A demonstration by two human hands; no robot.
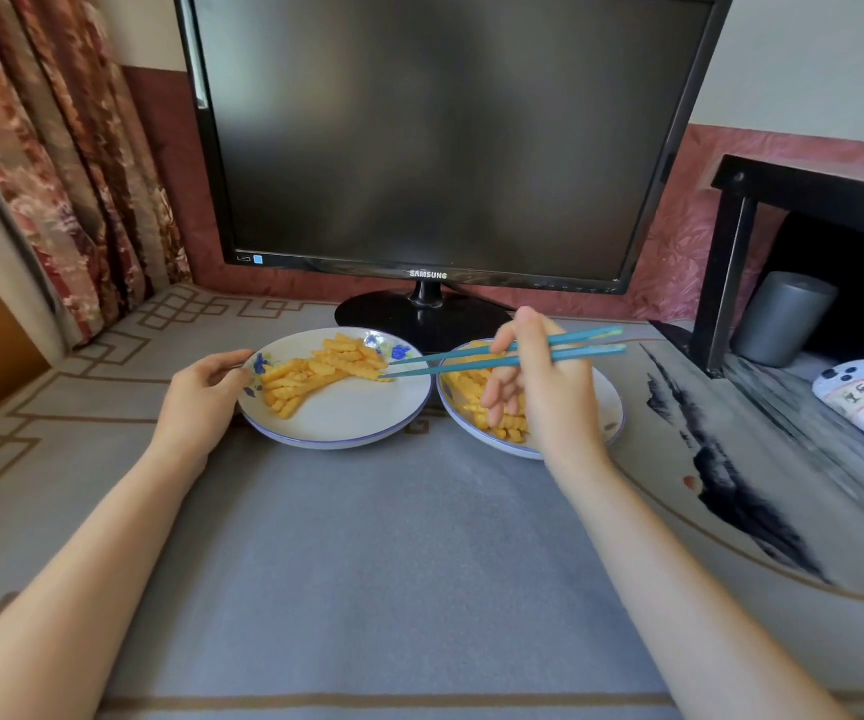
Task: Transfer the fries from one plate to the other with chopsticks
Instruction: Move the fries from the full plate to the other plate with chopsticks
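Teal chopsticks (471,361), yellow-orange fries (315,376), white blue-rimmed floral plate (347,423), grey tablecloth (393,553), black monitor (435,137).

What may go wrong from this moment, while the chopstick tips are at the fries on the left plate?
1. The chopsticks reach only the end of the fries on the left plate. A fry pinched near its end may slip and fall on the table between the plates.
2. The lower fingers of the right hand hang loosely over the right plate and may brush its fries.
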